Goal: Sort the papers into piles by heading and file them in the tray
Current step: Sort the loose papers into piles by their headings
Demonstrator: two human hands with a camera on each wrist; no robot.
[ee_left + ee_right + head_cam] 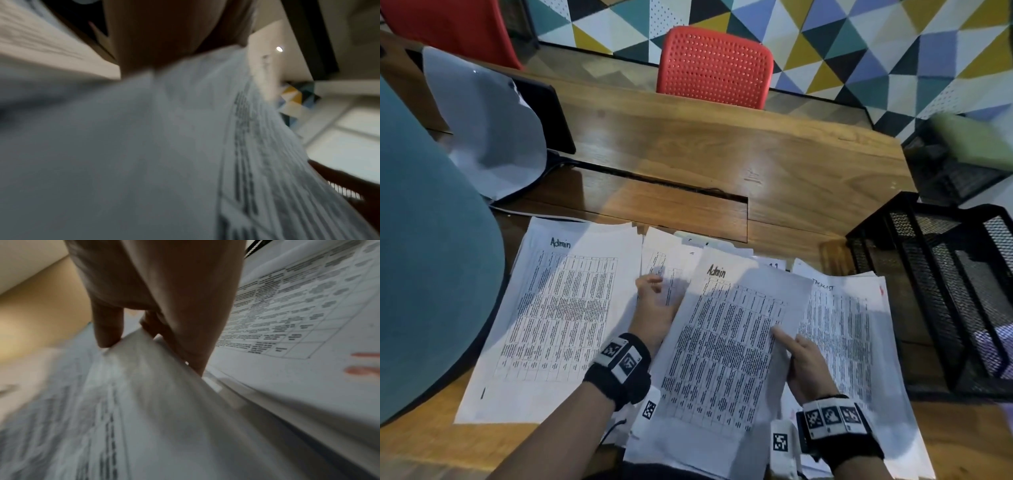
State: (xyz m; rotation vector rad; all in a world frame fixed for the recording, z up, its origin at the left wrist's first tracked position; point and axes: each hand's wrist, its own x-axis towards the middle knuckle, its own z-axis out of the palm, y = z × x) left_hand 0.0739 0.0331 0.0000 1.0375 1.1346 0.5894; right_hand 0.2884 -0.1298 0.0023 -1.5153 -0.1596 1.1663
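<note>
A sheet headed "Admin" (pixel 729 342) is lifted above the middle pile (pixel 667 260). My right hand (pixel 787 346) pinches its right edge, thumb on top and fingers beneath; the right wrist view shows that hand (pixel 144 340) on the sheet's (pixel 164 402) edge. My left hand (pixel 654 308) is at the sheet's left edge with its thumb side hidden under the paper. In the left wrist view the blurred sheet (pixel 144 146) covers the fingers below the palm (pixel 160 32). An "Admin" pile (pixel 558 308) lies left, a "Tasklist" pile (pixel 849 342) right. The black mesh tray (pixel 945 274) stands at the far right.
The wooden desk (pixel 756 147) has a cable slot (pixel 654 185) behind the piles. A dark screen draped with a grey sheet (pixel 489 126) stands at the back left. A teal chair back (pixel 431 257) fills the left edge, and a red chair (pixel 715 66) faces the desk.
</note>
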